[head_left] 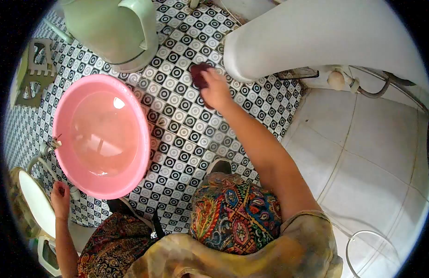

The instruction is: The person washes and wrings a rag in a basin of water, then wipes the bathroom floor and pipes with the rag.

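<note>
fingers of the blurred right hand [217, 91] lie over the dark red cloth [197, 75] on the patterned floor [177, 153], near the white pedestal [251, 48]; whether they grip it, i cannot tell. the left hand [60, 200] curls near the pink basin [103, 191], its hold unclear. flat, even pressure should wipe best.

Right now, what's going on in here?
A person's right hand is on a dark red cloth against the patterned floor, near a big white fixture. The left hand is down by the pink basin, which has water in it. I can't tell whether that hand's grip holds anything.
</note>
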Action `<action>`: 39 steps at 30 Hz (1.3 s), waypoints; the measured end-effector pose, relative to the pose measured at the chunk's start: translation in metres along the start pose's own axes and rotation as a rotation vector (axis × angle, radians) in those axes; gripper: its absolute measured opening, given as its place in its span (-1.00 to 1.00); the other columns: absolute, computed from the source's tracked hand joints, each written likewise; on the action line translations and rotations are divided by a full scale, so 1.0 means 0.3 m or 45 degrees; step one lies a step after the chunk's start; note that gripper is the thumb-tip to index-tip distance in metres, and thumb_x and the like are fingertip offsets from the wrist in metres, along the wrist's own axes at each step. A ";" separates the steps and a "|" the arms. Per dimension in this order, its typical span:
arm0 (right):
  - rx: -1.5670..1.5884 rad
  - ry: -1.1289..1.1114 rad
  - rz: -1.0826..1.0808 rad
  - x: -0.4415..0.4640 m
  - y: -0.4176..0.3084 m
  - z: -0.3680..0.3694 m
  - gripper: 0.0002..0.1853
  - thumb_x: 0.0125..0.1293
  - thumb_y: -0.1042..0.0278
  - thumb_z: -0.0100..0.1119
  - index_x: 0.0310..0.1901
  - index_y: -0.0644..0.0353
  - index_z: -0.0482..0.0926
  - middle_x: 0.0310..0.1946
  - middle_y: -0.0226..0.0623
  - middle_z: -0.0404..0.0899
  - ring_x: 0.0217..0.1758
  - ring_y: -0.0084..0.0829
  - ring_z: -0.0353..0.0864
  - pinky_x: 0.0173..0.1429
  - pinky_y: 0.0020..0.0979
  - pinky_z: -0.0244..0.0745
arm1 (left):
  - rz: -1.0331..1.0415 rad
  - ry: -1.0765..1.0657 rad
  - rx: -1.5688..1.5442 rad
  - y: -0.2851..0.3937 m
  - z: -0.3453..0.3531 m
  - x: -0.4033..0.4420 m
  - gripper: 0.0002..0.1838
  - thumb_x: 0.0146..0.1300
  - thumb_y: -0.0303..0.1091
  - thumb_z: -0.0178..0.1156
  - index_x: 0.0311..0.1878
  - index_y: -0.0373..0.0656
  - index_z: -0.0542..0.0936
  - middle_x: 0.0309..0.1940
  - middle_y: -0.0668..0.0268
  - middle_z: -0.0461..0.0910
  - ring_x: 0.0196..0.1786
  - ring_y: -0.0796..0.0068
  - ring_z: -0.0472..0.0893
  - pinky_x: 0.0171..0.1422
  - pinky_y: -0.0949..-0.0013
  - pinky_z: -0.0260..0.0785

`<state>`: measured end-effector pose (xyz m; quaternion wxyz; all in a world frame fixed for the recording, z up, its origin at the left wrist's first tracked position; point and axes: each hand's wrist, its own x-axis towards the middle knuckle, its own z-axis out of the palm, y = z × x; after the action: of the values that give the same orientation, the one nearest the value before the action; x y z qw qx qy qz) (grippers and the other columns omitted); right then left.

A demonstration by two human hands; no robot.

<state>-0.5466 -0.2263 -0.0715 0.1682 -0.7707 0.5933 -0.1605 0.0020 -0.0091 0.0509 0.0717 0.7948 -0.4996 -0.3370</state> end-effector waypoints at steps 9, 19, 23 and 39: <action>-0.318 -0.071 -0.143 -0.034 0.032 -0.084 -0.45 -0.17 0.53 0.03 0.00 0.06 0.40 0.04 -0.40 0.32 -0.04 -0.27 0.34 -0.07 -0.24 0.32 | -0.003 0.004 -0.014 -0.006 -0.019 0.031 -0.90 0.11 -0.56 0.03 -0.42 -0.18 0.32 -0.55 0.43 0.27 -0.46 0.63 0.25 -0.33 0.57 0.18; -0.631 -0.293 0.941 -0.480 0.359 -0.294 -0.43 0.04 0.36 -0.02 0.18 -0.01 0.23 0.26 -0.29 0.09 0.18 -0.14 0.21 0.13 -0.21 0.29 | 0.082 -0.043 0.034 0.011 0.009 0.054 -0.90 0.13 -0.54 0.04 -0.41 -0.18 0.32 -0.57 0.42 0.30 -0.47 0.64 0.27 -0.35 0.57 0.18; -0.586 -0.042 1.084 -0.436 0.389 -0.213 -0.46 -0.02 0.32 -0.04 0.10 0.17 0.33 0.14 -0.06 0.24 0.14 -0.08 0.26 0.22 -0.30 0.18 | 0.062 -0.016 -0.173 -0.040 0.022 0.034 -0.88 0.09 -0.57 0.05 -0.46 -0.21 0.30 -0.60 0.45 0.26 -0.50 0.70 0.24 -0.41 0.62 0.14; -0.056 0.273 0.316 -0.388 0.090 -0.327 -0.50 -0.19 0.54 -0.02 -0.07 0.09 0.44 -0.03 -0.18 0.35 0.07 -0.11 0.28 0.19 -0.29 0.20 | 0.183 -0.027 -0.112 -0.168 -0.008 0.092 -0.90 0.13 -0.57 0.02 -0.40 -0.17 0.31 -0.53 0.47 0.23 -0.49 0.70 0.23 -0.40 0.62 0.14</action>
<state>-0.6421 -0.1269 -0.0019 0.1054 -0.6735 0.7019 -0.2066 0.0487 -0.0080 0.0172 0.1253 0.7493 -0.5409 -0.3611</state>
